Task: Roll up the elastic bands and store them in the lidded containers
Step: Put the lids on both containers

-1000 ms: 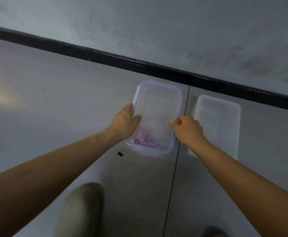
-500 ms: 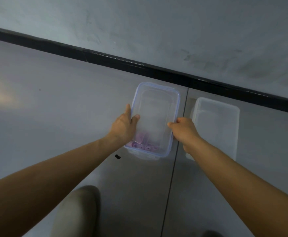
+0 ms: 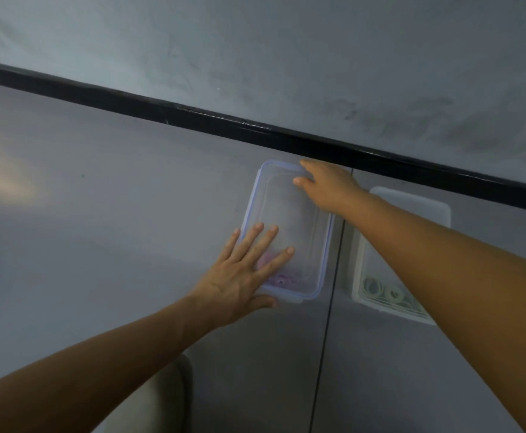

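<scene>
A clear container with a blue-rimmed lid (image 3: 299, 220) lies on the grey floor. Pink rolled elastic bands (image 3: 282, 279) show through the lid at its near end. My left hand (image 3: 243, 276) lies flat on the lid's near left part, fingers spread, thumb at the near corner. My right hand (image 3: 327, 189) rests over the lid's far right corner, fingers reaching the far rim. To the right stands a second clear container (image 3: 411, 207) without a lid, with pale greenish rolled bands (image 3: 383, 292) at its near end. My right forearm crosses over it.
A black skirting strip (image 3: 255, 126) runs along the grey wall just beyond the containers. A dark floor joint (image 3: 327, 323) runs between the two containers toward me. A pale shoe (image 3: 161, 401) shows at the bottom edge.
Both hands let go of the lid's sides. The left hand flattened on the near part of the lid, and the right hand moved to the far right corner.
</scene>
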Motion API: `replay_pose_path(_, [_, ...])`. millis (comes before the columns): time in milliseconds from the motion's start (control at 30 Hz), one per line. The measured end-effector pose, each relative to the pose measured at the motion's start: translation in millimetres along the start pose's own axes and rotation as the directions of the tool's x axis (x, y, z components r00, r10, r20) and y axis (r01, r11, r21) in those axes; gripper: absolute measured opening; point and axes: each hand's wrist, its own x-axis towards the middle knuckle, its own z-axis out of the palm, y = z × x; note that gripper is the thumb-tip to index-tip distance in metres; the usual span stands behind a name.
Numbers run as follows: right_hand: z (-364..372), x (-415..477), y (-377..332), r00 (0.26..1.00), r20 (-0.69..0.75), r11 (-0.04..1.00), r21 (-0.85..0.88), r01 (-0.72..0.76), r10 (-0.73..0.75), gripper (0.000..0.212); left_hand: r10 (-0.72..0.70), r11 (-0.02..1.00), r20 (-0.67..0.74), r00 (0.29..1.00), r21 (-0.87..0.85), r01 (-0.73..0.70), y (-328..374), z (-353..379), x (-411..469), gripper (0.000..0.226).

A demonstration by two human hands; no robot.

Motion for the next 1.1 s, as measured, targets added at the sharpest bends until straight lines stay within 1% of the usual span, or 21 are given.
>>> replay_pose_path(67, [-4,6,0,0.999,-0.003,0.996,0.077,-0.042,0.042,0.054,0.001,1.000,-0.010,1.000,0.009,-0.001,1,1,0,0.090])
replay_pose_path(167, [-8,9,-1,0.999,0.012,0.987,0.151,-0.050,0.049,0.046,0.004,1.000,-0.030,1.000,0.023,-0.003,1,0,1,0.089])
replay_pose_path(333, [-10,10,0,0.998,0.044,0.988,0.144,-0.051,0.045,0.036,-0.003,0.999,-0.047,0.999,0.047,0.006,3,5,4,0.088])
replay_pose_path(467, [-9,16,1,0.997,0.057,0.983,0.175,-0.063,0.054,0.030,-0.026,0.997,-0.082,0.996,0.064,0.031,6,9,6,0.083])
replay_pose_path(667, [-3,19,5,0.998,0.054,0.984,0.172,-0.053,0.045,0.028,-0.019,0.997,-0.105,0.994,0.068,0.027,6,10,6,0.079])
replay_pose_path(767, [3,16,3,1.000,0.006,0.993,0.118,-0.023,0.022,0.030,-0.017,0.998,-0.074,0.997,0.053,0.021,7,6,5,0.079])
replay_pose_path(867, [9,10,7,0.999,-0.019,0.999,-0.011,0.032,-0.032,0.046,-0.026,0.999,-0.046,0.999,0.021,0.027,6,3,3,0.083])
replay_pose_path(900, [8,6,11,0.997,-0.048,0.997,-0.056,0.057,-0.060,0.051,-0.030,1.000,-0.045,0.999,0.003,0.030,6,2,3,0.085])
replay_pose_path(967, [1,-8,27,0.982,-0.163,0.994,-0.073,0.080,-0.091,0.056,-0.038,0.998,-0.060,0.998,-0.052,0.034,5,-1,3,0.090])
replay_pose_path(1033, [-9,-36,57,0.967,-0.254,0.999,-0.032,0.021,-0.028,0.059,-0.082,0.984,-0.083,0.993,-0.165,0.067,5,-4,2,0.095])
replay_pose_path(1100, [-18,-75,96,0.959,-0.259,0.994,0.028,-0.108,0.112,0.066,-0.200,0.936,-0.088,0.976,-0.311,0.164,3,-5,2,0.097])
